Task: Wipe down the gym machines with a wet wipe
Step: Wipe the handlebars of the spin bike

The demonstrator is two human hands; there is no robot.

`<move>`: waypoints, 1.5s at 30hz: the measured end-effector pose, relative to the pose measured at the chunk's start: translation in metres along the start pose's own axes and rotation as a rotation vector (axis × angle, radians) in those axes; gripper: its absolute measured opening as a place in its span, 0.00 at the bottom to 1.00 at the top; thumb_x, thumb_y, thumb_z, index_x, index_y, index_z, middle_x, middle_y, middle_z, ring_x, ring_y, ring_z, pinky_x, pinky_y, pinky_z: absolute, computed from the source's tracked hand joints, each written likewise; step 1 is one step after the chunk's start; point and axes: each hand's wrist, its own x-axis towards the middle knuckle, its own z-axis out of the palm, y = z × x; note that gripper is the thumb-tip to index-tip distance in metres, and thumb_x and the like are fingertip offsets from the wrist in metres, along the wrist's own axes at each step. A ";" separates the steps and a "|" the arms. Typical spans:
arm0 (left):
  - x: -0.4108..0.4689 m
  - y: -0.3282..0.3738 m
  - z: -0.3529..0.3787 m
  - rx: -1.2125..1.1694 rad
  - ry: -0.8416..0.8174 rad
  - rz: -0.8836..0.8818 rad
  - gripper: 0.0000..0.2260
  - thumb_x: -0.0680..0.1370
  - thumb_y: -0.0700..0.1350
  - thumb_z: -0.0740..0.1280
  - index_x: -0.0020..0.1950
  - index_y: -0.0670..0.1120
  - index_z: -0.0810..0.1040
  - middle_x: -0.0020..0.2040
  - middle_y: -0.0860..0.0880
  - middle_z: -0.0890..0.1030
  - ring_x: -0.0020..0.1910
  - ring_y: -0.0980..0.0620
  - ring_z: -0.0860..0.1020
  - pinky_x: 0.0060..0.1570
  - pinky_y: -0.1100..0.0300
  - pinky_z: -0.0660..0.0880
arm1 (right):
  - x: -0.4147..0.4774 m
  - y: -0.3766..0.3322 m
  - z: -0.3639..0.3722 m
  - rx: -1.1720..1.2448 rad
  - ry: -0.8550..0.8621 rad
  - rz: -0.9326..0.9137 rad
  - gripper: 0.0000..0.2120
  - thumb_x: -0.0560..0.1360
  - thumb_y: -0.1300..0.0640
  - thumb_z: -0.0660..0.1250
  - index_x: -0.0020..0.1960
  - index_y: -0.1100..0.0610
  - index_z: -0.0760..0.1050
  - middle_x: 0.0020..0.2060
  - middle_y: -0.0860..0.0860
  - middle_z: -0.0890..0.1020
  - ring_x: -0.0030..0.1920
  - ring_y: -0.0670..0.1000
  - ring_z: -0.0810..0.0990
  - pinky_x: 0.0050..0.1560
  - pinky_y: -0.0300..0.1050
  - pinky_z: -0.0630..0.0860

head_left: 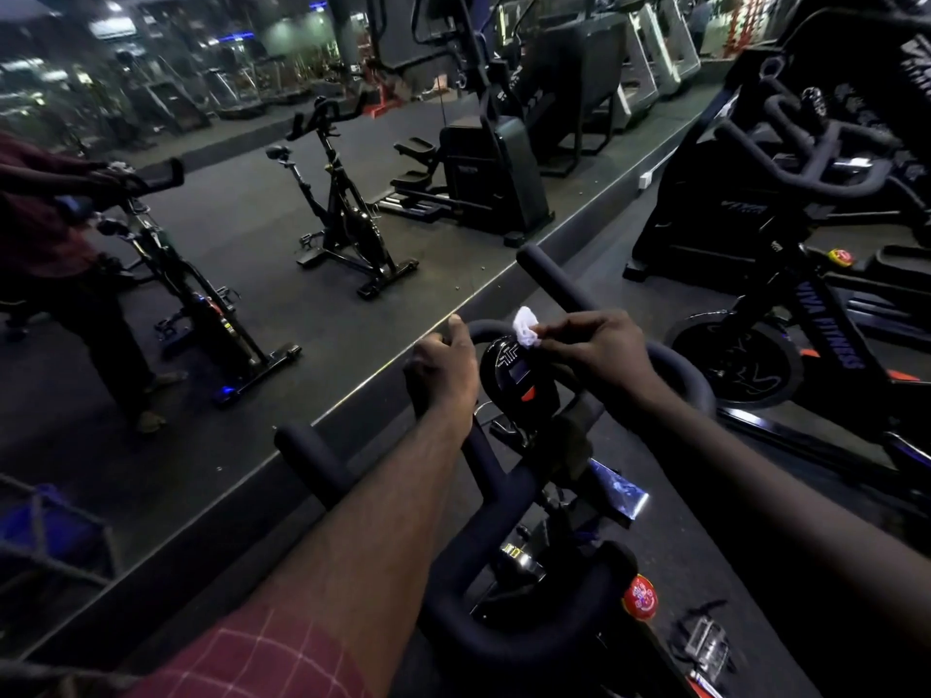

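Note:
A black spin bike stands right below me, its padded handlebar (509, 501) curving around a small round console (516, 372). My left hand (443, 370) grips the left side of the handlebar loop beside the console. My right hand (599, 347) pinches a small crumpled white wet wipe (526, 327) and holds it against the console's top right edge. A straight handlebar horn (554, 279) sticks out beyond the wipe.
A wall mirror (252, 244) fills the left, reflecting me, this bike and other machines. Another spin bike (806, 340) stands close on the right. A red knob (641, 596) and a pedal (705, 642) show low on my bike.

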 end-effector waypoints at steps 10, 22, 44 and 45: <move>-0.003 0.002 -0.002 0.000 -0.019 0.000 0.27 0.84 0.61 0.58 0.51 0.40 0.85 0.48 0.40 0.87 0.51 0.40 0.84 0.53 0.45 0.82 | -0.008 0.006 0.003 0.261 -0.027 0.139 0.15 0.63 0.52 0.84 0.47 0.57 0.89 0.42 0.57 0.88 0.44 0.51 0.86 0.55 0.48 0.82; -0.006 0.004 -0.004 -0.022 -0.026 -0.001 0.27 0.85 0.60 0.58 0.52 0.40 0.86 0.50 0.40 0.86 0.51 0.40 0.84 0.52 0.48 0.82 | -0.032 0.013 0.003 0.129 0.109 0.133 0.10 0.66 0.59 0.84 0.46 0.58 0.88 0.34 0.46 0.87 0.33 0.38 0.81 0.37 0.32 0.75; -0.003 0.002 -0.003 -0.015 -0.015 0.027 0.27 0.84 0.61 0.60 0.50 0.40 0.86 0.50 0.37 0.86 0.52 0.37 0.84 0.52 0.46 0.80 | -0.039 -0.031 0.030 -0.225 -0.001 -0.206 0.07 0.67 0.55 0.82 0.43 0.48 0.89 0.36 0.42 0.87 0.38 0.39 0.85 0.44 0.46 0.83; -0.003 0.002 -0.004 -0.026 -0.012 0.027 0.27 0.84 0.61 0.60 0.48 0.40 0.86 0.48 0.38 0.86 0.50 0.38 0.84 0.50 0.46 0.81 | -0.034 -0.034 0.033 -0.230 0.017 -0.230 0.06 0.67 0.52 0.81 0.44 0.47 0.89 0.37 0.43 0.87 0.38 0.41 0.85 0.43 0.47 0.82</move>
